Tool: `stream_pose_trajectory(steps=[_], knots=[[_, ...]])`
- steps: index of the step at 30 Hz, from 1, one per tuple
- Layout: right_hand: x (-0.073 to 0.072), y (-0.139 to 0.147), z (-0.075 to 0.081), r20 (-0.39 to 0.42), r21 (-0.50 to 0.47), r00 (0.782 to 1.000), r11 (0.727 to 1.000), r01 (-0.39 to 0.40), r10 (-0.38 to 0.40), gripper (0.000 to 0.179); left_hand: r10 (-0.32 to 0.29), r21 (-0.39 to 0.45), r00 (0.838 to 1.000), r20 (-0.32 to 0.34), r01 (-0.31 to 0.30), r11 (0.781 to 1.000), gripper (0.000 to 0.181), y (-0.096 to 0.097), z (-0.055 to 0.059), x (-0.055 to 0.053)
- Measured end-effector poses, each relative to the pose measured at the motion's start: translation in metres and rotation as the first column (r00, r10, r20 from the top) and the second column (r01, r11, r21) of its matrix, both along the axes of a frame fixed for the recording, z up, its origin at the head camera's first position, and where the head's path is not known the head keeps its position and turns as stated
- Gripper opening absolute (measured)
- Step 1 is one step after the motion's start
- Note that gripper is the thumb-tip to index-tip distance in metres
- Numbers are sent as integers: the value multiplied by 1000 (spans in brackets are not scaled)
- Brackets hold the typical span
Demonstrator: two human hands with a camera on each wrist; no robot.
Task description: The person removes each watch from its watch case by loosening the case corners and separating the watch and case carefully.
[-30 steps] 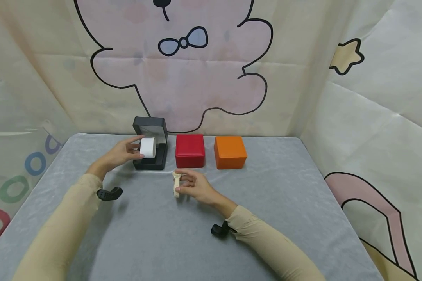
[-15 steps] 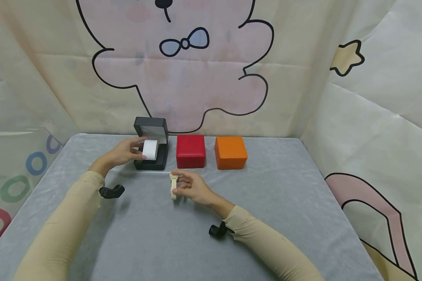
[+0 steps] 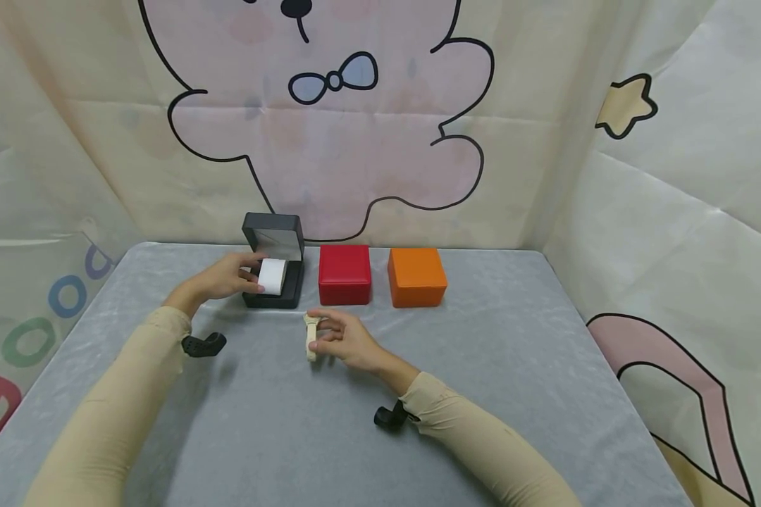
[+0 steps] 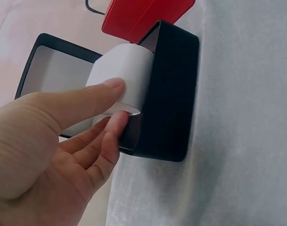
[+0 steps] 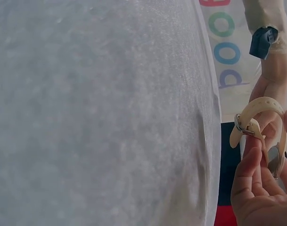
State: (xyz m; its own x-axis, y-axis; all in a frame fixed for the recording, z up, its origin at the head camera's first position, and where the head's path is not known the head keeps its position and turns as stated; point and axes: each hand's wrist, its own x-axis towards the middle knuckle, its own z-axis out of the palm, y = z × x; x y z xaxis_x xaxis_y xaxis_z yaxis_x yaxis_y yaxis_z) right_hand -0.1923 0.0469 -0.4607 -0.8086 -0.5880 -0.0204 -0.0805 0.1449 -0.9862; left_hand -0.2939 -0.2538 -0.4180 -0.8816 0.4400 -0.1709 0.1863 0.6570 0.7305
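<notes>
In the head view my left hand [image 3: 223, 277] grips a white watch cushion [image 3: 273, 276], partly lowered into an open dark watch box [image 3: 297, 280]. The left wrist view shows the thumb on top of the cushion [image 4: 127, 66] and fingers at its end, beside the box wall [image 4: 174, 94]. To the right, in front of the boxes, my right hand [image 3: 354, 343] holds a cream wristwatch [image 3: 311, 339] above the table. Its strap [image 5: 262, 104] is buckled into a loop, as the right wrist view shows; the watch face is mostly hidden.
A red box [image 3: 345, 274] and an orange box [image 3: 417, 277], both with lids down, stand right of the dark box. Grey cloth covers the table [image 3: 304, 436]. A printed curtain [image 3: 533, 127] hangs close behind the table's back edge.
My left hand has moved the white cushion down and slightly right into the dark box. My right hand has shifted a little left with the wristwatch.
</notes>
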Motion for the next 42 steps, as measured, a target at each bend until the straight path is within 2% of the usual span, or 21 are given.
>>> stream_pose_trajectory(steps=[5,16,42], knots=[[-1,-2,0,5,9,1000,1000,7,-7,58,12,3,1000,10,-12,1000,78,1,-2,-1],[-5,-9,-4,33,20,999,1000,-4,4,59,38,-53,999,2,-37,998,76,1,-4,2],[-7,-18,-11,-15,-4,1000,1000,-14,14,60,17,-14,1000,0,-17,1000,77,2,-6,-1]])
